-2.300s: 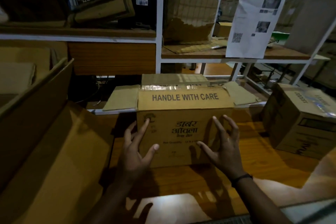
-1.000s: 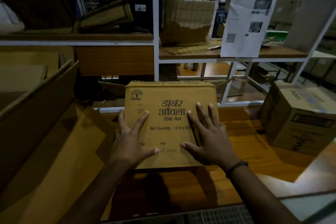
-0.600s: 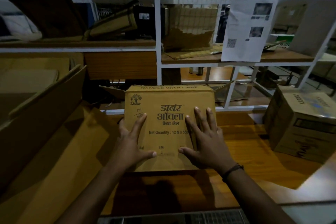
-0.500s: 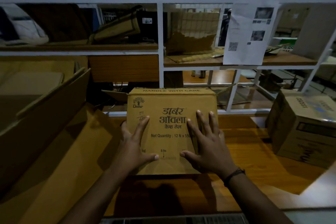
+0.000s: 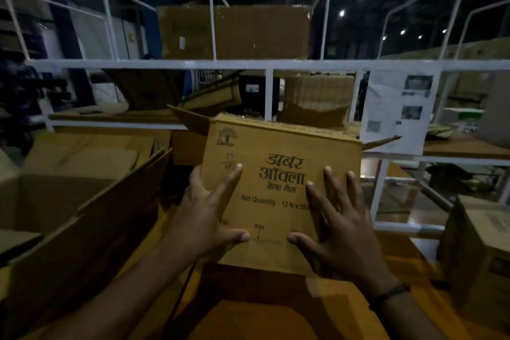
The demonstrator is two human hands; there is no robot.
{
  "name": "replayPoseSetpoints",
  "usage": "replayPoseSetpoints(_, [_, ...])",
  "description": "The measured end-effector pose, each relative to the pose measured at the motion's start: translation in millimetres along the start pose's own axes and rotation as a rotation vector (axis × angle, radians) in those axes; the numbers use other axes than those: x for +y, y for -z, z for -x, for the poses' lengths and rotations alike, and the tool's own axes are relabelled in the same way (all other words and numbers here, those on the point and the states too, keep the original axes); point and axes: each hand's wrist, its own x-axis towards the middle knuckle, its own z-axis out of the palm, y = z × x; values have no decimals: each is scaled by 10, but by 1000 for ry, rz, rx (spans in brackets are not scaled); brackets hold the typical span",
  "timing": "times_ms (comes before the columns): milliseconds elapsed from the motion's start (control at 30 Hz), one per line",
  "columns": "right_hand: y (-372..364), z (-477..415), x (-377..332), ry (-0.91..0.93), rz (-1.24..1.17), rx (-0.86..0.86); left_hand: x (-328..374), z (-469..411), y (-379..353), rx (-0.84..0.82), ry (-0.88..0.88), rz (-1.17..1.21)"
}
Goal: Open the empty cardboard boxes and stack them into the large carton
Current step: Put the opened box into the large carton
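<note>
A small brown cardboard box (image 5: 278,152) with dark printed text is lifted off the wooden table (image 5: 276,317), its printed face toward me and its far flaps splayed out. My left hand (image 5: 209,215) presses the box's left half, fingers spread. My right hand (image 5: 339,221) lies flat on the right half, a dark band on its wrist. Both hands hold the box between them. The large open carton (image 5: 91,218) stands at the left, its long flap leaning toward the box. The inside of the small box is hidden.
A white metal shelf rack (image 5: 270,66) runs across behind the box, holding flattened cardboard and a big carton (image 5: 234,33) on top. A printed sheet (image 5: 397,116) hangs at the right. Another closed box (image 5: 480,243) sits on the table at the right.
The box was tipped from flaps-up to its printed face toward me, then raised off the table. My view has tilted upward, showing the shelf top and ceiling lights.
</note>
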Motion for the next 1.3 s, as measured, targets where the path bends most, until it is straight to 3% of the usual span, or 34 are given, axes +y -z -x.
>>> replayPoseSetpoints(233, [473, -707, -359, 93, -73, 198, 203, -177, 1015, 144, 23, -118])
replayPoseSetpoints(500, [731, -1228, -1129, 170, -142, 348, -72, -59, 2009, 307, -42, -192])
replayPoseSetpoints(967, [329, -2104, -3247, 233, -162, 403, -1827, 187, 3450, 414, 27, -258])
replayPoseSetpoints(1300, [-327, -2288, -4161, 261, -113, 276, -2991, 348, 3593, 342, 106, -205])
